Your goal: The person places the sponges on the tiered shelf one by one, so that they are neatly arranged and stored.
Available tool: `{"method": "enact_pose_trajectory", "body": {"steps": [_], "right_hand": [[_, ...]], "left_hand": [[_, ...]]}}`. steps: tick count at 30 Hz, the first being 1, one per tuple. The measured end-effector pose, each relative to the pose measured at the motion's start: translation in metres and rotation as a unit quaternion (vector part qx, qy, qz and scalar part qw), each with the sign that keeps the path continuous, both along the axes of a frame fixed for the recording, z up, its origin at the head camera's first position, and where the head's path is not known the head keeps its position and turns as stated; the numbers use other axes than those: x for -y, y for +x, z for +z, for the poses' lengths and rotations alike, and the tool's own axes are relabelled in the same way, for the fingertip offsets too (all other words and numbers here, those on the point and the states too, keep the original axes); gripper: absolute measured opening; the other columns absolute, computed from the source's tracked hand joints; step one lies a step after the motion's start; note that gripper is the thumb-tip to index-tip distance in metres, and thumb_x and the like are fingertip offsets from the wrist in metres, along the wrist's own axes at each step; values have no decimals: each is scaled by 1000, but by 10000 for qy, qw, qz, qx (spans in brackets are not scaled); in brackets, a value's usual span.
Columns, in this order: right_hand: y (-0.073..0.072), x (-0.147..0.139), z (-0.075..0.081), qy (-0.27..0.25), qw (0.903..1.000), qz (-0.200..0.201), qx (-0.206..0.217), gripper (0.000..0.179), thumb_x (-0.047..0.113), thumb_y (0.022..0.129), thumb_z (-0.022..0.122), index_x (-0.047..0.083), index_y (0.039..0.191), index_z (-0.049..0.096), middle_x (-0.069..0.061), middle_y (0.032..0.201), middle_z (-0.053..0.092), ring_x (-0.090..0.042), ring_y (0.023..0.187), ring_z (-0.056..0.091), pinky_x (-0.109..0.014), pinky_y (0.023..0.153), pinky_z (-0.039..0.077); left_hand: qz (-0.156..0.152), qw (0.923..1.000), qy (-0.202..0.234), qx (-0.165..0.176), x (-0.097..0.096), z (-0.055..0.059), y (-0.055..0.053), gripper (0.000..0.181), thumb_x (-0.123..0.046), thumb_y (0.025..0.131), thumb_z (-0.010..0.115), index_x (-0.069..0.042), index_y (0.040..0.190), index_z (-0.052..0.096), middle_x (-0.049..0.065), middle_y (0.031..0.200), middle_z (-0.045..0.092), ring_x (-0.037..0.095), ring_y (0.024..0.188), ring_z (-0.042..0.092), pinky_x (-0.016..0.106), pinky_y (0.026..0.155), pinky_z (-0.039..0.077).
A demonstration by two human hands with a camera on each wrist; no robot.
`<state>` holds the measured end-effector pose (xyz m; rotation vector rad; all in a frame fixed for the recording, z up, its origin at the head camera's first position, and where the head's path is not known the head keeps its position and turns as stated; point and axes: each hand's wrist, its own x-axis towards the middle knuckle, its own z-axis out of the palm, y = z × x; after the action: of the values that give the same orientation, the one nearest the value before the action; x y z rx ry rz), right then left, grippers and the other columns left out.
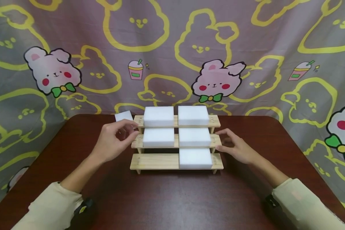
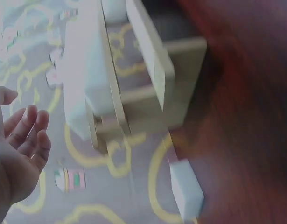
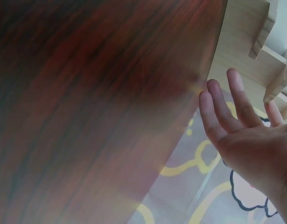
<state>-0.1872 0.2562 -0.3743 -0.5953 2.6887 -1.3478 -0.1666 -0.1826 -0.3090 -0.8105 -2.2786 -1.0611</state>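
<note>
A three-tier wooden rack [image 1: 155, 162] stands on the table. White foam-like blocks fill both sides of its top and middle tiers; on the bottom tier one white block [image 1: 195, 158] sits at the right, beside bare wood. My left hand [image 1: 114, 138] is at the rack's left end, fingers loosely bent with nothing between them. Behind that hand lies a loose white block [image 1: 123, 115], also visible in the left wrist view (block [image 2: 186, 186]). At the opposite end my right hand [image 1: 238, 147] has its thumb and forefinger tips right by the middle tier, its fingers spread and relaxed.
The dark red-brown table [image 1: 175, 201] extends around the rack. A curtain [image 1: 166, 64] printed with cartoon bears and rabbits hangs close behind its back edge and along both sides.
</note>
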Motion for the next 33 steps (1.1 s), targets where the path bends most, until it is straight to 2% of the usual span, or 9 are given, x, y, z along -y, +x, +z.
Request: {"method": "enact_pose_trajectory", "body": {"steps": [3,7,12,15,18,21,25,29,33], "right_hand": [[0,0,0,-11,10000,18,-3,50,19,97,74,9,140,50,-15,119,68,-25,102,66,-41,83,50],[0,-1,-1,-1,10000,11,-16,50,18,97,74,9,139,50,-15,119,68,-25,102,66,-41,83,50],[0,0,-2,-16,10000,-1,-39,49,18,97,74,10,139,51,-15,121,67,-26,103,67,-39,84,51],[-1,0,-2,-45,10000,13,-53,48,18,97,74,9,138,51,-15,119,68,-25,103,67,-37,84,51],[-1,0,-1,-80,9999,39,-70,48,16,97,74,8,138,51,-15,117,68,-25,102,67,-37,83,51],[0,0,-1,-74,9999,33,-68,48,17,97,74,8,138,51,-15,118,68,-25,102,67,-39,83,51],[0,0,-1,-67,9999,26,-81,48,17,97,74,9,138,52,-15,119,68,-25,103,67,-40,84,51],[0,0,-1,-79,9999,50,-105,47,16,97,74,8,138,52,-15,117,68,-25,101,67,-39,83,51],[0,-1,-1,-49,9999,26,-115,48,17,96,74,9,138,52,-14,115,69,-24,99,67,-38,83,51]], "left_hand": [[492,9987,73,70,15,-1,-12,14,1,87,78,-1,100,74,1,72,66,8,62,54,21,58,44],[943,9950,89,319,30,-10,-29,11,-1,90,75,1,100,74,7,72,67,7,62,55,17,59,40],[1253,9898,93,667,42,-22,-51,11,-3,92,73,4,101,74,10,72,67,5,60,55,17,59,39],[1357,9866,-67,902,46,-29,-63,13,-5,93,72,4,102,73,12,76,69,10,64,59,19,60,41],[1377,9810,-443,1292,49,-34,-75,19,-7,95,70,6,109,72,18,87,72,23,74,65,29,68,48],[1306,9713,-984,1727,51,-38,-85,32,-12,97,69,8,122,68,25,109,72,40,97,67,47,83,52],[1082,9564,-1652,2151,53,-45,-95,46,-12,100,62,10,140,56,33,136,60,50,127,55,61,105,43],[883,9469,-2095,2275,55,-51,-100,49,-10,103,55,12,146,48,37,136,57,53,126,54,63,106,41],[839,9447,-2306,2176,57,-56,-100,47,-7,101,54,13,144,49,37,137,57,55,127,53,63,106,42]]}}
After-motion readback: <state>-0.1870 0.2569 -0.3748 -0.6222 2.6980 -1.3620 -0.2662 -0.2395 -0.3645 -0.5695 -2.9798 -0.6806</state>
